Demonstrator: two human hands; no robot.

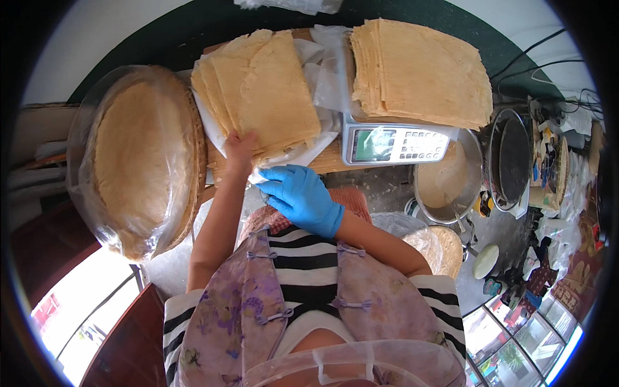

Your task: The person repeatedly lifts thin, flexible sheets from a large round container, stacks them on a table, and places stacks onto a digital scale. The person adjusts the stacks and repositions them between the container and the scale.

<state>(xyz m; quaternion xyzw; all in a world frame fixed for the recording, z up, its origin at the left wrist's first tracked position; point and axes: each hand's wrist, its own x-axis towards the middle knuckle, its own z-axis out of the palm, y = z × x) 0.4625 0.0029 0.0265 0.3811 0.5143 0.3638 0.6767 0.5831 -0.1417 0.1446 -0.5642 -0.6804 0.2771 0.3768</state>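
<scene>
A stack of thin tan sheets (274, 97), like dried dough or bean-curd skins, lies on white plastic (300, 155) on a wooden table. My bare left hand (240, 150) is closed at the stack's near left edge, fingertips over the sheets. My right hand (300, 198), in a blue glove, is just nearer me with its fingers pinched on a crumpled white edge of the plastic. Its thumb side is partly hidden. Right of the stack, a grey digital scale (396, 143) carries a second, larger pile of sheets (422, 74).
At the left, a round woven tray (193, 174) holds pale tan sheets under clear plastic (84, 161). A metal basin of beige batter (445, 174) and a dark round pan (514, 161) stand right of the scale. Below them is a plastic-wrapped pale round stack (445, 248). Cables hang on the right wall.
</scene>
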